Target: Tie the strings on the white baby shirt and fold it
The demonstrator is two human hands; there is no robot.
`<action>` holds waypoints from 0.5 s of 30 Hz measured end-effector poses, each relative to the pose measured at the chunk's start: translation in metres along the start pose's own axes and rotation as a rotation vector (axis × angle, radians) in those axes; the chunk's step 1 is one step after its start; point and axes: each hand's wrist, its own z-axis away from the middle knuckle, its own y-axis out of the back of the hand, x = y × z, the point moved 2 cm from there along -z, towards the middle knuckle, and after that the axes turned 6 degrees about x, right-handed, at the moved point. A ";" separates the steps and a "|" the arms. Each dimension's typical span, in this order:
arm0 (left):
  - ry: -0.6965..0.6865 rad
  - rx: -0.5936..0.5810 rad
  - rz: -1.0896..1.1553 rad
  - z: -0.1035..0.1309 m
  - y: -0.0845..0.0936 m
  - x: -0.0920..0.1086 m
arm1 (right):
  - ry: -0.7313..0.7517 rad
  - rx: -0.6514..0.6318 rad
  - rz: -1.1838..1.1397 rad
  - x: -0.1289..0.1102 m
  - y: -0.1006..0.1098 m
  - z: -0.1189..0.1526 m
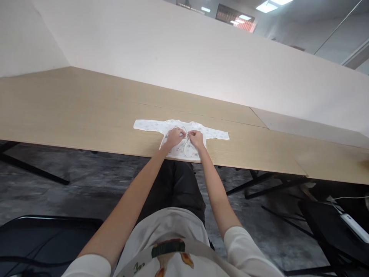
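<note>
A small white long-sleeved baby shirt (181, 153) with a faint print lies front side up near the table's front edge, both sleeves spread out to the sides. Over the left half of its front, my left hand (175, 137) has thumb and fingers pinched together at the middle of the chest. My right hand (196, 138) pinches close beside it, on the other side of the front opening. Both sets of fingertips are on the shirt's front edges; whether they hold the cloth or a thin tie is too small to tell.
The long wooden table (86, 111) runs across the view, with a white partition (173, 50) behind it. A black folding chair (49, 238) stands at lower left. Another dark chair (325, 219) at lower right carries a white device (355, 227) with a cable.
</note>
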 end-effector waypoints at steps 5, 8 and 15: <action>-0.021 0.014 -0.014 0.000 -0.003 -0.002 | -0.004 -0.027 -0.050 -0.001 -0.001 0.001; -0.034 0.018 -0.014 -0.001 -0.004 -0.003 | -0.004 -0.037 -0.103 -0.002 0.000 0.002; -0.027 0.024 0.000 -0.002 -0.007 -0.008 | 0.020 -0.060 -0.187 -0.002 0.000 0.002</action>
